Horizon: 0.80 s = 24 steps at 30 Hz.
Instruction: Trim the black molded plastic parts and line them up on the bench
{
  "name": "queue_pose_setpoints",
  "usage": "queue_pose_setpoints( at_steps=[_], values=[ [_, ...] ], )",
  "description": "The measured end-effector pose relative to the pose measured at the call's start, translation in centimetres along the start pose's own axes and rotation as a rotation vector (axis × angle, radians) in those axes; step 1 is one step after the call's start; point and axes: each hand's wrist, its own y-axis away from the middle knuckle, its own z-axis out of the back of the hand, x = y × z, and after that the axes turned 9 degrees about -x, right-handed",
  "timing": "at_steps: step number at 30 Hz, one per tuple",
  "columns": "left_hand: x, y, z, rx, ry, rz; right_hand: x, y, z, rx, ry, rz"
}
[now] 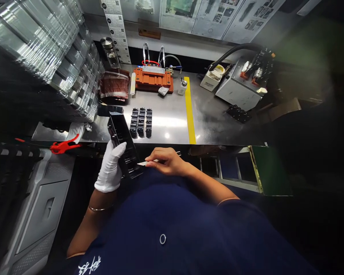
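My left hand (109,167), in a white glove, grips a long black slotted part (124,139) by its left side, thumb across it. The part is tilted, its upper end over the metal table's front edge. Bare, my right hand (166,161) pinches a thin pale pointed tool (142,163) between thumb and fingers. The tool's tip points left, close to the lower right side of the black part; whether it touches cannot be made out. Three rows of small black pieces (141,122) lie on the table just beyond.
An orange fixture (153,79) stands at the back of the metal table (172,131), beside a small white bottle (182,87). Wrapped trays (46,46) are stacked at left, near red-handled pliers (64,146). A grey box (237,86) is at right, past yellow tape (190,114).
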Motion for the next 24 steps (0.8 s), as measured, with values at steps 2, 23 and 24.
queue_pose_setpoints(
  at_steps=[2, 23, 24],
  values=[
    [0.0, 0.2, -0.1, 0.037, -0.003, 0.028, -0.4, -0.4, 0.2, -0.012, 0.04, -0.002],
    [-1.2, 0.1, 2.3, 0.427, -0.217, 0.277, -4.2, -5.7, 3.0, -0.242, 0.133, -0.105],
    [-1.2, -0.1, 2.6, 0.47, -0.193, 0.322, -4.1, -5.6, 3.3, -0.249, 0.128, -0.121]
  ],
)
